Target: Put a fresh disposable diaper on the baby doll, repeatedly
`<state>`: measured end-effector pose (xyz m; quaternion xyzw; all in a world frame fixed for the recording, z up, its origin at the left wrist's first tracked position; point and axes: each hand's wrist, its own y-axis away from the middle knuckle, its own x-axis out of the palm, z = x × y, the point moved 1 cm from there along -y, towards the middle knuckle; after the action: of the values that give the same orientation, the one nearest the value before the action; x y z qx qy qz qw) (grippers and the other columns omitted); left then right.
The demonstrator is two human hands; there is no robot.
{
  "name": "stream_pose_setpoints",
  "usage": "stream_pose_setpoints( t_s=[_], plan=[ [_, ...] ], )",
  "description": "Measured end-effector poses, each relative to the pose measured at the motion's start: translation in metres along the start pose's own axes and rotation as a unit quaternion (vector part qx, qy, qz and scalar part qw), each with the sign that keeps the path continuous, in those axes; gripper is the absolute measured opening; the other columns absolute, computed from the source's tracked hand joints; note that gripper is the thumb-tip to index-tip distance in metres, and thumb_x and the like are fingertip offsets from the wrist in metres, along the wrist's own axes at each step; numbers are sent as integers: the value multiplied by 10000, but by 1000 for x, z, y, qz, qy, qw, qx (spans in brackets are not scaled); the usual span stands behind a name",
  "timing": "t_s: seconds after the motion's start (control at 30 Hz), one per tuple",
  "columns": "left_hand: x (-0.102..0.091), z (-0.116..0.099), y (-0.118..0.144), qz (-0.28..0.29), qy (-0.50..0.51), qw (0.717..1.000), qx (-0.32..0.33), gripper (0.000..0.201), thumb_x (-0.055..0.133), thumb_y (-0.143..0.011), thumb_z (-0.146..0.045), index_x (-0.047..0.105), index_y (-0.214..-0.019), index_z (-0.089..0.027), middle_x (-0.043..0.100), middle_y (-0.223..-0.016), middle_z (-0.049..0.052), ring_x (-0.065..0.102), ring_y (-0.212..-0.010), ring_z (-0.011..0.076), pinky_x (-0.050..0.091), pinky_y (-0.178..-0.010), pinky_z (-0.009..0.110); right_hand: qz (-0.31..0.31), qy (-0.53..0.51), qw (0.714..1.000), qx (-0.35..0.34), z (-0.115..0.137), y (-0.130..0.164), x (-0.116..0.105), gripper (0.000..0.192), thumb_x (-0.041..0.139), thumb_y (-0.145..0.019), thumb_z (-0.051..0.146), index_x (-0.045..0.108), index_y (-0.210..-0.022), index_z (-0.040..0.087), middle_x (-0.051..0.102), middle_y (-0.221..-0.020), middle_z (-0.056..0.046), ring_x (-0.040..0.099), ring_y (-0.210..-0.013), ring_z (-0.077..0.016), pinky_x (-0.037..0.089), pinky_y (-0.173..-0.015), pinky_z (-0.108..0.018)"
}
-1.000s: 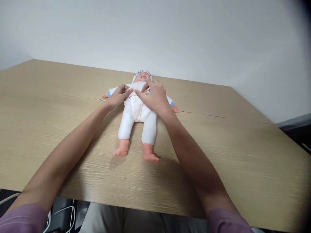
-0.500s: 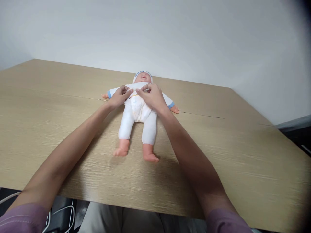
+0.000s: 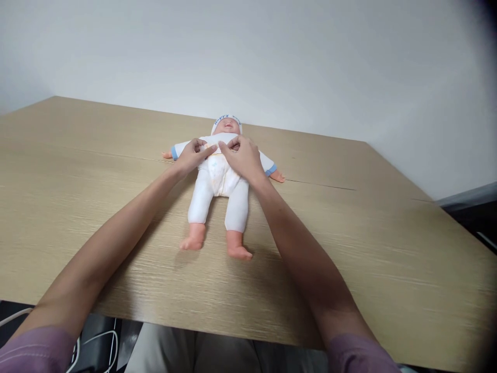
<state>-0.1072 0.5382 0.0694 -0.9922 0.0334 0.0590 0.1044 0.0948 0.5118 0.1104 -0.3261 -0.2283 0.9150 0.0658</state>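
Observation:
A baby doll in a white suit with blue cuffs and a white printed hat lies on its back, feet toward me. Between its legs and over its belly sits a white diaper with a thin orange line along its upper edge. At the left side of the diaper's top, my left hand is closed, thumb and fingers pinching the edge. My right hand is likewise closed on the diaper's upper right side, its thumb close to the left thumb. The fingers hide the diaper's side tabs.
The doll rests on a wide light-wood table with a thin seam running across. A pale wall stands behind it. White cables and dark objects lie below the near edge at left, beside my legs.
Both thumbs have shifted slightly along the diaper's top edge, and more of the orange line shows near the left hand. The doll lies as before; the view has moved a little.

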Motion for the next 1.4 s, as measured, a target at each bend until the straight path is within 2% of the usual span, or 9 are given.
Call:
stream_pose_setpoints(
  t_s=[0.37, 0.57, 0.63, 0.7, 0.8, 0.87, 1.13, 1.3, 1.4],
  plan=[
    [13, -15, 6, -77, -57, 992, -77, 575, 1039, -743, -411, 631, -1099, -216, 673, -1037, 51, 663, -967, 231, 507, -859, 349, -26, 4, 1000, 12, -9, -5, 14, 159, 668, -1054, 347, 606, -942, 252, 766, -1083, -83, 699, -1062, -267, 524, -1116, -482],
    [26, -46, 51, -232, -230, 935, 138, 463, 929, -904, -444, 661, -1230, -253, 689, -1336, 110, 575, -1314, 320, 409, -1207, 488, -100, -16, 991, -85, 26, 50, -5, 201, 656, -1067, 372, 612, -1232, 266, 722, -1390, -138, 637, -1334, -310, 482, -1239, -552],
    [27, -55, 80, -212, -251, 918, 220, 320, 796, -1024, -462, 672, -1238, -259, 704, -1336, 105, 576, -1285, 309, 409, -1181, 474, -81, -44, 988, -126, 35, 83, -18, 197, 613, -1092, 365, 610, -1267, 274, 724, -1384, -123, 663, -1306, -292, 524, -1202, -521],
    [26, -58, 108, -126, -264, 920, 260, 206, 671, -1095, -451, 680, -1160, -255, 738, -1226, 84, 615, -1162, 283, 442, -1093, 445, -14, -80, 987, -140, 35, 114, -29, 170, 595, -1102, 376, 628, -1234, 274, 749, -1298, -102, 716, -1188, -272, 595, -1082, -471],
    [21, -51, 141, 46, -328, 920, 210, 316, 541, -1143, -466, 690, -972, -247, 756, -951, 46, 626, -966, 269, 409, -1056, 468, 115, -86, 983, -110, 22, 147, -39, 130, 602, -1089, 383, 665, -1106, 270, 786, -1091, -63, 756, -987, -254, 621, -913, -418],
    [17, -43, 152, 96, -368, 911, 158, 409, 487, -1161, -500, 707, -927, -248, 768, -892, 42, 627, -948, 282, 354, -1099, 507, 150, -58, 984, -76, 13, 157, -41, 124, 603, -1081, 366, 680, -1068, 270, 801, -1036, -51, 762, -928, -248, 611, -890, -409],
    [16, -27, 137, 36, -371, 923, 96, 413, 797, -1002, -553, 613, -1154, -216, 796, -917, 38, 702, -876, 275, 365, -1091, 503, 72, 92, 993, -18, 7, 151, -27, 158, 674, -1070, 398, 691, -1100, 244, 801, -943, -71, 752, -863, -286, 541, -808, -397],
    [18, -28, 131, 55, -348, 930, 102, 370, 754, -1036, -508, 613, -839, -228, 732, -763, 5, 636, -730, 221, 434, -936, 415, 78, 90, 992, -37, 7, 154, -23, 184, 667, -1058, 332, 710, -1206, 232, 788, -997, -90, 743, -973, -325, 551, -907, -441],
    [17, -27, 133, 61, -332, 933, 122, 335, 728, -1054, -463, 635, -834, -228, 746, -785, 12, 662, -794, 233, 437, -934, 412, 83, 87, 991, -63, 8, 156, -22, 177, 681, -1014, 280, 718, -1177, 226, 755, -1072, -114, 714, -1087, -353, 558, -981, -476]
  ],
)
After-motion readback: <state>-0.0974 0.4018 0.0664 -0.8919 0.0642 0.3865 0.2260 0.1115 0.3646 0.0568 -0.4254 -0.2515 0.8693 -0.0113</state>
